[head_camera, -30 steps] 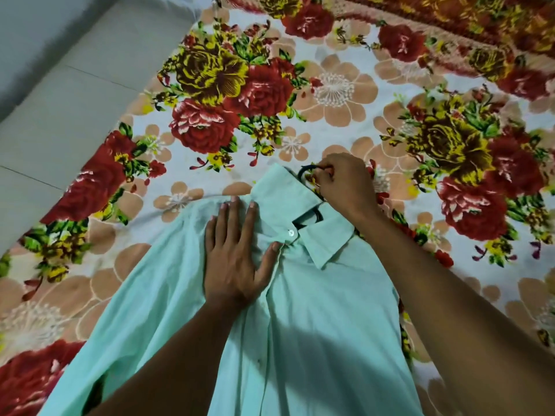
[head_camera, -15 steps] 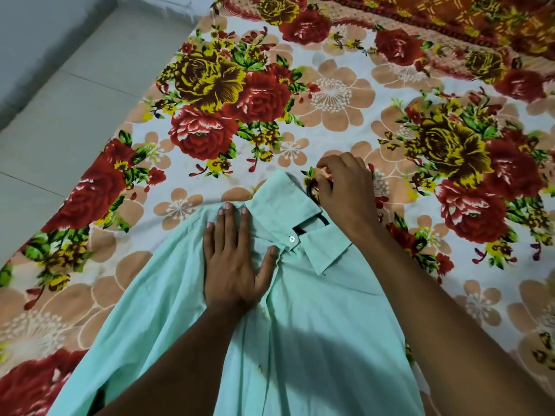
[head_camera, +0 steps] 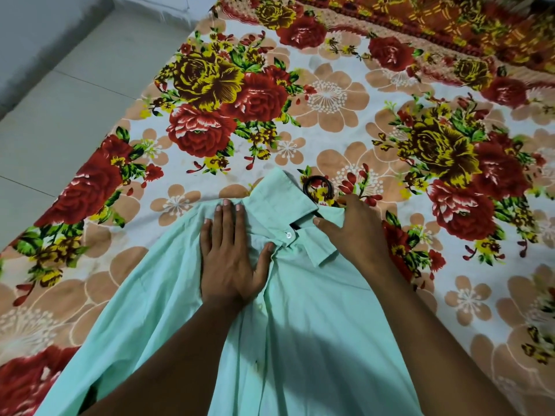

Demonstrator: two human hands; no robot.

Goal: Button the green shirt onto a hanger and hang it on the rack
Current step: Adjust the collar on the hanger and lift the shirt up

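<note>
The light green shirt point(head_camera: 315, 325) lies front up on the flowered bedsheet point(head_camera: 330, 94), its collar pointing away from me. A white button point(head_camera: 289, 235) at the collar is fastened. The dark hook of the hanger point(head_camera: 329, 185) sticks out above the collar; the rest of the hanger is hidden inside the shirt. My left hand point(head_camera: 231, 259) presses flat on the shirt just left of the collar, fingers spread. My right hand point(head_camera: 357, 232) rests with fingers apart on the shirt's right collar and shoulder, just below the hook and not holding it. No rack is in view.
The bedsheet spreads wide to the right and far side. Pale floor tiles point(head_camera: 60, 100) run along the left, with a grey wall base point(head_camera: 36, 31) at the far left corner.
My right hand has let go of the hanger hook and dropped back onto the shirt's right collar, leaving the hook uncovered. My left hand has stayed flat on the shirt.
</note>
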